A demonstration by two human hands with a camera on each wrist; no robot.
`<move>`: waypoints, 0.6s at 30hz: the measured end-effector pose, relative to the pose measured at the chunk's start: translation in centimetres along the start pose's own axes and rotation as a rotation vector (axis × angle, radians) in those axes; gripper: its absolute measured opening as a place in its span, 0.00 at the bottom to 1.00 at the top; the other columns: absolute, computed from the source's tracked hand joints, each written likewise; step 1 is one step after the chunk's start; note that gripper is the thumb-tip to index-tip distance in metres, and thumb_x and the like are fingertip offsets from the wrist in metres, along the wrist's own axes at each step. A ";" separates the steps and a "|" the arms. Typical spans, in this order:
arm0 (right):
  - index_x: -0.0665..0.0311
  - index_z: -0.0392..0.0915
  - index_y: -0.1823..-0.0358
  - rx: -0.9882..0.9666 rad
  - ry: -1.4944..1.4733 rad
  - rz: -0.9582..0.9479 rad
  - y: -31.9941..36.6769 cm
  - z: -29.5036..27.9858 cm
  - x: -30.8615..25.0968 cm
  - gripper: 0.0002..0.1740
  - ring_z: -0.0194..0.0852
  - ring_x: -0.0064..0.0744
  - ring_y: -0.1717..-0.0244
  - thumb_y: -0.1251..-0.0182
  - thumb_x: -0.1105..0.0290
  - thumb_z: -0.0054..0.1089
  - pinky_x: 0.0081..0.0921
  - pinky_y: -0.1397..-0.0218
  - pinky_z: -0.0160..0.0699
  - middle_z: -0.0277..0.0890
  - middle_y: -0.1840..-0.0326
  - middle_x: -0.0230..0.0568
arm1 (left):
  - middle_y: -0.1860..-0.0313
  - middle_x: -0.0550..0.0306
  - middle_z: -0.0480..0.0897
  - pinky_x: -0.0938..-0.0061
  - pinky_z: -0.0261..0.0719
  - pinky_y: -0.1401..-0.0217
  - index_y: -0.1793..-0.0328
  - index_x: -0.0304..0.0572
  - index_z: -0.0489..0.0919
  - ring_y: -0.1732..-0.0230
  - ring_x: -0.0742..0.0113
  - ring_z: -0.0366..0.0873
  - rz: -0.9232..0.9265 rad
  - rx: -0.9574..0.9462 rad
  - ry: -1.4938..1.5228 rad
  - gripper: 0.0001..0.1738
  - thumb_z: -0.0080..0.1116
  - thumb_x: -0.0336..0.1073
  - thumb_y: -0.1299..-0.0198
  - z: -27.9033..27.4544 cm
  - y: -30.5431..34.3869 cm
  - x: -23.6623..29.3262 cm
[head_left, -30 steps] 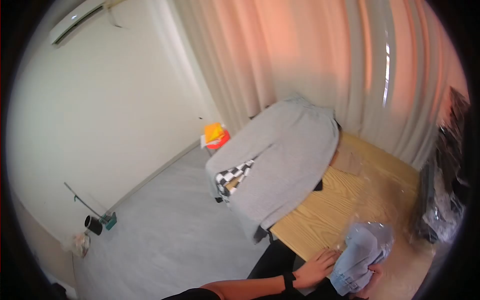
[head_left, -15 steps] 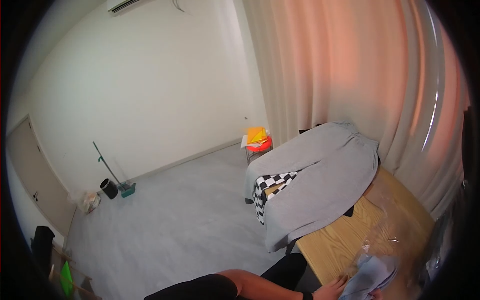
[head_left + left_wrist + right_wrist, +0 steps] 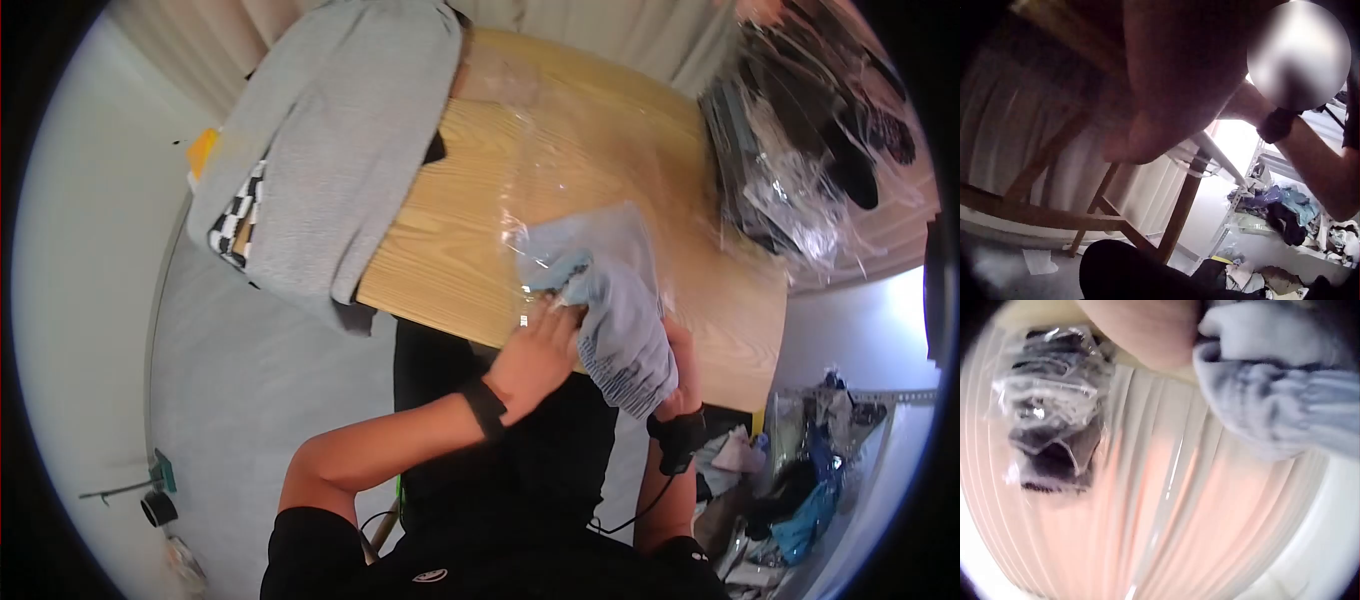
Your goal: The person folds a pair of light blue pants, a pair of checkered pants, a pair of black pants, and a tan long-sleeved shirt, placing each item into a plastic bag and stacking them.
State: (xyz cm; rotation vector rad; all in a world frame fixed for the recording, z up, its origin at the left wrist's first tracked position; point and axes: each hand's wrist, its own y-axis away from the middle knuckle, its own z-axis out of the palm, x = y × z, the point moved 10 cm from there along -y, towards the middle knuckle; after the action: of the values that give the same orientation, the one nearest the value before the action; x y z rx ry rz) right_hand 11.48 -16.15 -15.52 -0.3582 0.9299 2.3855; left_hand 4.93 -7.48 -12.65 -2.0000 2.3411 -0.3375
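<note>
A light blue denim garment (image 3: 625, 325) with a gathered elastic edge lies bunched at the table's near edge, its far part inside a clear plastic bag (image 3: 512, 205). My left hand (image 3: 540, 350) holds the bag's near edge beside the garment, fingertips against the folds; its thumb is hidden. On the other side my right hand (image 3: 683, 370) grips the garment, with most of its fingers behind the cloth. The right wrist view shows the gathered denim (image 3: 1266, 394) close beside that hand.
Grey trousers (image 3: 345, 130) lie across the left of the wooden table (image 3: 440, 240), over a black-and-white checked cloth (image 3: 240, 215). Plastic-wrapped dark clothes (image 3: 790, 130) are stacked at the far right. A shelf with clothes (image 3: 800, 500) stands right of the table.
The head view has swung right and down, bringing both forearms and the right-hand shelf into sight. Both hands stay at the denim garment and bag.
</note>
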 end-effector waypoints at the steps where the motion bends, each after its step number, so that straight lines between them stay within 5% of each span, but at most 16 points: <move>1: 0.68 0.66 0.40 0.017 -0.102 0.031 0.7 -0.4 1.0 0.22 0.78 0.41 0.51 0.35 0.69 0.44 0.34 0.43 0.77 0.77 0.49 0.48 | 0.36 0.35 0.67 0.51 0.57 0.30 0.41 0.31 0.73 0.33 0.37 0.60 0.027 -0.024 -0.005 0.27 0.51 0.37 0.48 0.0 0.5 0.2; 3: 0.67 0.64 0.38 0.034 0.066 -0.166 1.1 -1.4 1.2 0.23 0.76 0.39 0.47 0.33 0.68 0.44 0.34 0.41 0.74 0.75 0.45 0.48 | 0.39 0.34 0.69 0.49 0.55 0.29 0.37 0.37 0.70 0.35 0.34 0.62 0.060 -0.049 -0.013 0.30 0.53 0.40 0.47 0.5 0.9 0.2; 6: 0.66 0.55 0.31 0.033 0.151 -0.205 1.3 -0.8 2.0 0.30 0.71 0.36 0.42 0.35 0.76 0.48 0.31 0.39 0.70 0.67 0.38 0.44 | 0.37 0.52 0.72 0.43 0.50 0.29 0.38 0.45 0.73 0.35 0.47 0.65 0.026 0.125 0.193 0.26 0.52 0.44 0.43 -0.3 0.8 -0.4; 9: 0.66 0.56 0.32 0.049 0.429 -0.238 2.1 0.3 1.0 0.30 0.71 0.34 0.43 0.37 0.79 0.50 0.31 0.40 0.71 0.68 0.39 0.45 | 0.38 0.53 0.73 0.41 0.47 0.29 0.37 0.48 0.72 0.35 0.51 0.66 -0.028 0.094 0.333 0.27 0.54 0.45 0.44 -0.1 0.4 -1.0; 13: 0.67 0.59 0.34 0.030 0.268 -0.124 0.8 0.4 0.5 0.30 0.72 0.34 0.44 0.39 0.81 0.52 0.30 0.41 0.72 0.70 0.42 0.44 | 0.39 0.53 0.74 0.37 0.43 0.29 0.37 0.48 0.72 0.35 0.49 0.66 -0.023 0.168 0.320 0.30 0.57 0.47 0.48 -0.8 0.2 -0.9; 17: 0.68 0.57 0.33 -0.032 0.249 -0.297 0.8 2.9 -1.7 0.33 0.72 0.37 0.44 0.41 0.83 0.54 0.30 0.41 0.72 0.69 0.40 0.46 | 0.35 0.50 0.69 0.35 0.39 0.29 0.37 0.48 0.72 0.31 0.44 0.59 -0.116 0.068 0.165 0.33 0.59 0.48 0.51 -0.4 -0.3 -1.3; 18: 0.68 0.56 0.32 0.071 0.572 -0.460 1.1 2.5 -3.1 0.34 0.70 0.38 0.42 0.41 0.81 0.55 0.31 0.41 0.71 0.66 0.37 0.47 | 0.33 0.49 0.67 0.34 0.38 0.29 0.36 0.49 0.71 0.30 0.43 0.57 -0.132 0.103 0.177 0.33 0.59 0.48 0.51 -0.5 -0.2 -1.5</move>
State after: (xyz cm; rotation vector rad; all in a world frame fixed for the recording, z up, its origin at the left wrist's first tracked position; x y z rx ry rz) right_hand 13.25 -16.32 -11.82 -1.1334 1.0295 1.8440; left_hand 5.31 -5.97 -12.27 -2.1617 2.2378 -0.6531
